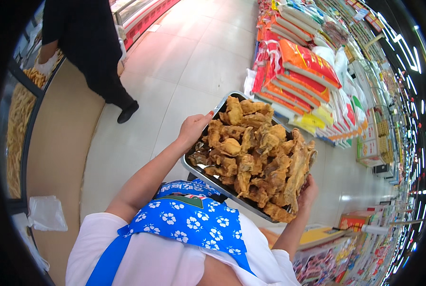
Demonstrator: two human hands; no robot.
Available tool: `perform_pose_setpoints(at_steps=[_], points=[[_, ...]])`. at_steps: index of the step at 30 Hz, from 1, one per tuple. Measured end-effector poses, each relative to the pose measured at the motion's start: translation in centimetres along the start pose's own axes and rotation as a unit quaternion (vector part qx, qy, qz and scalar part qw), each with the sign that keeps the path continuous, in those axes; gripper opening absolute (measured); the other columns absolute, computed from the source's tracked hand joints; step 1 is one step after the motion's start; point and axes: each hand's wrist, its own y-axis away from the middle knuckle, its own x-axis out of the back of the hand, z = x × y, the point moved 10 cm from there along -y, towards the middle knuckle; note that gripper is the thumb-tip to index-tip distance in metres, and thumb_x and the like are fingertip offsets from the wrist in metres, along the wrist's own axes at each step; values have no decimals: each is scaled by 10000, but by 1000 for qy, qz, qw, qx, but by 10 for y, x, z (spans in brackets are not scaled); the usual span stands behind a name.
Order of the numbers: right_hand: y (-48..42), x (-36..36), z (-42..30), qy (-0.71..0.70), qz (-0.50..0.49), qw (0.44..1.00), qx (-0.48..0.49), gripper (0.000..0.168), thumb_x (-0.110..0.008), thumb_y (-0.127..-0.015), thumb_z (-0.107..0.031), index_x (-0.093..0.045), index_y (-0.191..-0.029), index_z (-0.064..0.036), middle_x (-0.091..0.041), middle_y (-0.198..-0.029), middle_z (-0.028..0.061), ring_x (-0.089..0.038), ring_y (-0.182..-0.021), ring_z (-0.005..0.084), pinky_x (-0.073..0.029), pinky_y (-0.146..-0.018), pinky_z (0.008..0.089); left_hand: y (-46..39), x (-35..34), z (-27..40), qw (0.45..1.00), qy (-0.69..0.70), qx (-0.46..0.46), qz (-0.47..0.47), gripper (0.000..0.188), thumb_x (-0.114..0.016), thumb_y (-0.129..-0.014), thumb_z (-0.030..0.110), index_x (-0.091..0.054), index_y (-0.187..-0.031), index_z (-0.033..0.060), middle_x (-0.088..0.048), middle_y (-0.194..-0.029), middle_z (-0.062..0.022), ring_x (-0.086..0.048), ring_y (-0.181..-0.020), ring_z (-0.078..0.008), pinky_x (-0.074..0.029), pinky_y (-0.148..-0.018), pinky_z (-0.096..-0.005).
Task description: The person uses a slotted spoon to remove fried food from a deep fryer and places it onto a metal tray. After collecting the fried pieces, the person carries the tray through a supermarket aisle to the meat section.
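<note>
A rectangular metal tray (pixel 198 170) is held out before my chest, slightly tilted in view. Battered, deep-fried pieces (pixel 248 153), brown and golden, are heaped on it; they may be fish or meat. My left hand (pixel 195 129) grips the tray's left rim, thumb over the edge. At the opposite end, my right hand (pixel 308 193) holds the tray from the side, its fingers mostly hidden behind a long fried piece (pixel 295 171). Below the tray shows my blue apron (pixel 195 221) with white flowers.
On the left, a person in dark clothes (pixel 86 46) reaches with a gloved hand (pixel 45 66) into a display case (pixel 32 143) of fried food. Plastic bags (pixel 48 213) hang on its side. Stacked bags (pixel 305 71), orange and white, stand ahead right. Tiled floor (pixel 188 68) runs between.
</note>
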Motion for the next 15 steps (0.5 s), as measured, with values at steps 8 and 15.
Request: perform_pose_setpoints(at_steps=[8,15], points=[[14,-26,9,3,-1,1000,-7,321,-529,-874,-196,-451,-567,-147,-341,-500,-80,-280,-425,44,-184,-420,240,-2,28,-12,999,41,-8,-13,349,-508,-911,291,-635,-965,-30,-631,-915,-68,-574,-798,-112,-456,-732,-242],[25,-45,2,-21,7,1000,18,350,-534,-852,-167,-394,-532,-149,-304,-510,-74,-251,-454,53,-166,-444,249,-4,53,-6,995,93,-15,14,410,-547,-884,383,-642,-809,-9,-607,-760,-36,-518,-679,-104,-417,-644,-260]])
